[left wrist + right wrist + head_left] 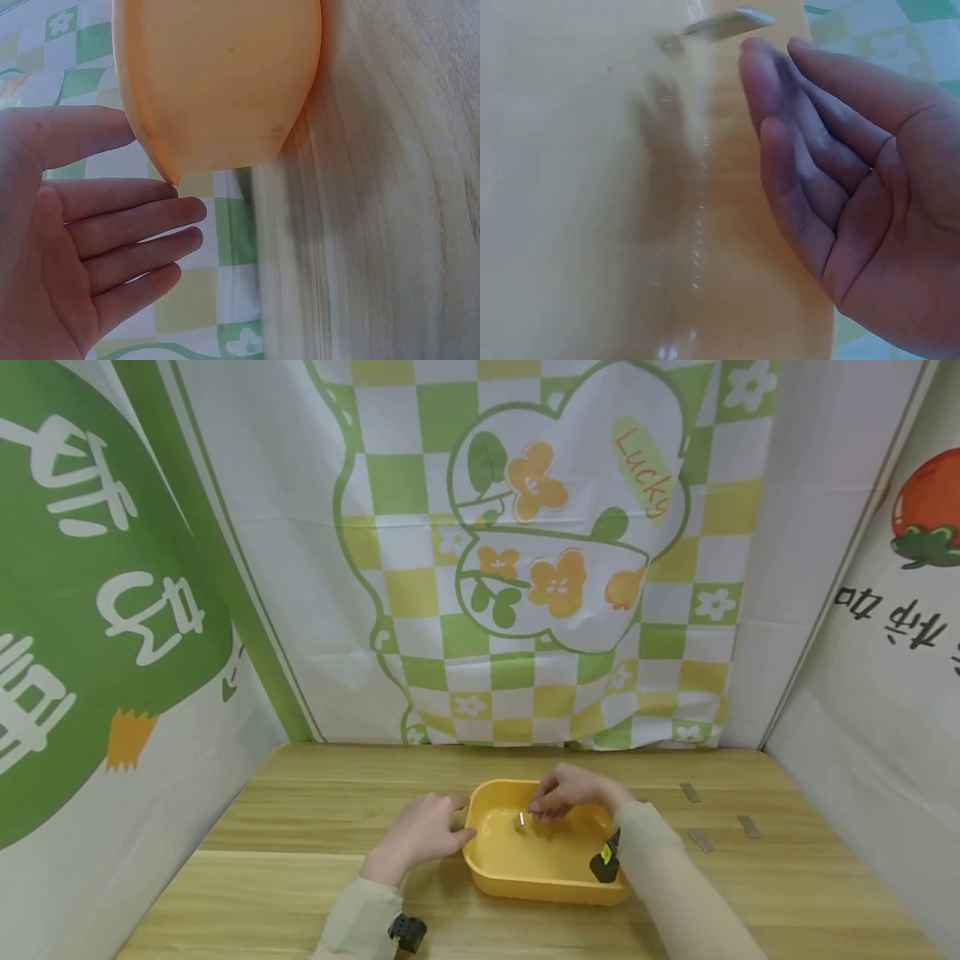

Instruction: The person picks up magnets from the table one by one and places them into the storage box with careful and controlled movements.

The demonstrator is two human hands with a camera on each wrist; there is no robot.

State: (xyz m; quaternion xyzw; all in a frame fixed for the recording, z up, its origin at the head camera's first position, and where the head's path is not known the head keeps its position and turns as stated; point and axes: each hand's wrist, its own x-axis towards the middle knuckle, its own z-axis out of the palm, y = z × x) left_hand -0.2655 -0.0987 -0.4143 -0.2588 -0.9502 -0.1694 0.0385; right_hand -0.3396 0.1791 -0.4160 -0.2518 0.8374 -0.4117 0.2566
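A yellow plastic basin [547, 890] stands on the table. My left hand [423, 831] is at its left side, with straight fingers. In the left wrist view, the thumb and index fingertips meet the basin's rim [146, 146]. My right hand [567, 792] reaches in over the far part of the basin, its fingers loosely bent. Just off its fingertips is a small, thin, shiny metal plate [521, 820]. The right wrist view shows this plate [735, 25] blurred and tilted, a little apart from the thumb and fingers, with a shadow on the basin beside it.
Three small grey rectangular plates, one nearer the back [690, 792], one farther right [748, 827] and one in front [701, 840], lie on the wooden table [315, 818] right of the basin. Printed cloth [540, 693] hangs behind the table and along both sides.
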